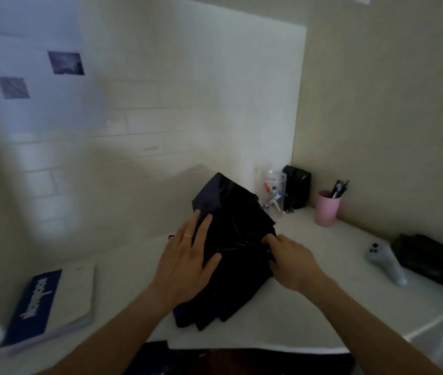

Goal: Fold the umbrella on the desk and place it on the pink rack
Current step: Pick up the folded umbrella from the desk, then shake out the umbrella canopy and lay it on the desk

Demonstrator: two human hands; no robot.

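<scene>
1. Head view shows one dark umbrella [231, 247], its canopy collapsed into loose folds, lying on the white desk [309, 301] near the middle of the frame.
2. Two bare hands are on it. The left hand [187, 263] lies flat on the fabric with fingers spread wide, pressing on the umbrella's left side; one gold ring shows on a finger.
3. The right hand [290, 259] is curled narrow, pinching the fabric at the umbrella's right edge.
4. One clear jar [273, 190] with a few markers stands at the back of the desk, just beside one black box-shaped object [297, 188].
5. One pink cup [327, 208] holding several pens stands to the right of those, near the side wall.
6. One pale grey controller [386, 262] lies at the right, next to one long black case [433, 262].
7. One blue-and-white booklet [50, 304] lies at the left, well apart from the umbrella.
8. Two dark pictures [66, 63] hang on a sheet on the wall.
</scene>
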